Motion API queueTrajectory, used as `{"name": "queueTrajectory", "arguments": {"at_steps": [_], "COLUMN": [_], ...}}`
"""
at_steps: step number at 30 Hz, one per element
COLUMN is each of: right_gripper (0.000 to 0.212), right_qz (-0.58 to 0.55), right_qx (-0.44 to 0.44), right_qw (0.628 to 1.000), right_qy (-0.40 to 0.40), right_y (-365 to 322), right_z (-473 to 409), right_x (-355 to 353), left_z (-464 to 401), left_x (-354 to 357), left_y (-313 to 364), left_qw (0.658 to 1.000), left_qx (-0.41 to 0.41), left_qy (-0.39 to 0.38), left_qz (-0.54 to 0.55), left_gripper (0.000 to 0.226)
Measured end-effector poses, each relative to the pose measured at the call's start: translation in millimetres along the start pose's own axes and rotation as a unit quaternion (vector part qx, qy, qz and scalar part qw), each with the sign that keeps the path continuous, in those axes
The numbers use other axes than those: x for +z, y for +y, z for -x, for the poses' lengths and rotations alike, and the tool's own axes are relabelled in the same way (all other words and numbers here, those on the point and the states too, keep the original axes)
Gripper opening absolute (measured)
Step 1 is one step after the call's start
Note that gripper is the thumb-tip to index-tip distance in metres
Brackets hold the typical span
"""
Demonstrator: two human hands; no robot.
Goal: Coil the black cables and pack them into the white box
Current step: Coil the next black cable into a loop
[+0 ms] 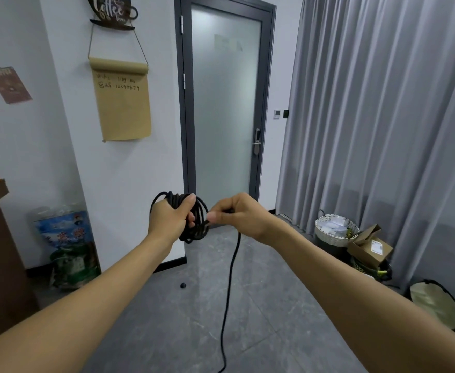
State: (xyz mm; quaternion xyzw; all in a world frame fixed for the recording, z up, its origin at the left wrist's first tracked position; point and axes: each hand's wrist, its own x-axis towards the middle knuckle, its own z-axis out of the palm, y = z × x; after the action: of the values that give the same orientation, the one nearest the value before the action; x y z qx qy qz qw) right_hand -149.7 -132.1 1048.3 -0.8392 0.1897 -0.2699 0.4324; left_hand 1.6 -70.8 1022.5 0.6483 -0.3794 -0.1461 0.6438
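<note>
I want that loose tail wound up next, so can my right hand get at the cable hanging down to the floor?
Probably yes. The right hand already pinches the black cable beside the coil in the left hand, and nothing blocks the hanging length below.

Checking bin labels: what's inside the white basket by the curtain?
The white basket holds pale, crumpled stuff, likely paper or plastic, filling it near the rim. A cardboard box leans at its right side. Anything deeper is covered; items too blurred to identify.

Coiled cable (194, 219) between both hands, door (225, 103) behind, curtain (382, 117) right, basket (335, 230) below it.
</note>
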Motion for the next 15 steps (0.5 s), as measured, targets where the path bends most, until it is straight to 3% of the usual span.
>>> {"name": "queueTrajectory", "arguments": {"at_steps": [6, 15], "right_gripper": [0.022, 0.018], "right_qz": [-0.162, -0.191], "right_qx": [0.002, 0.019], "right_qw": [0.986, 0.970], "right_qy": [0.047, 0.148], "right_y": [-2, 11], "right_z": [3, 4], "right_x": [-1, -8], "left_z": [19, 38], "left_x": [14, 30], "left_y": [14, 24], "left_qw": [0.991, 0.943], "left_qx": [-0.046, -0.135], "left_qy": [-0.092, -0.197], "left_qz": [0.089, 0.231], "left_gripper": [0.036, 0.028]}}
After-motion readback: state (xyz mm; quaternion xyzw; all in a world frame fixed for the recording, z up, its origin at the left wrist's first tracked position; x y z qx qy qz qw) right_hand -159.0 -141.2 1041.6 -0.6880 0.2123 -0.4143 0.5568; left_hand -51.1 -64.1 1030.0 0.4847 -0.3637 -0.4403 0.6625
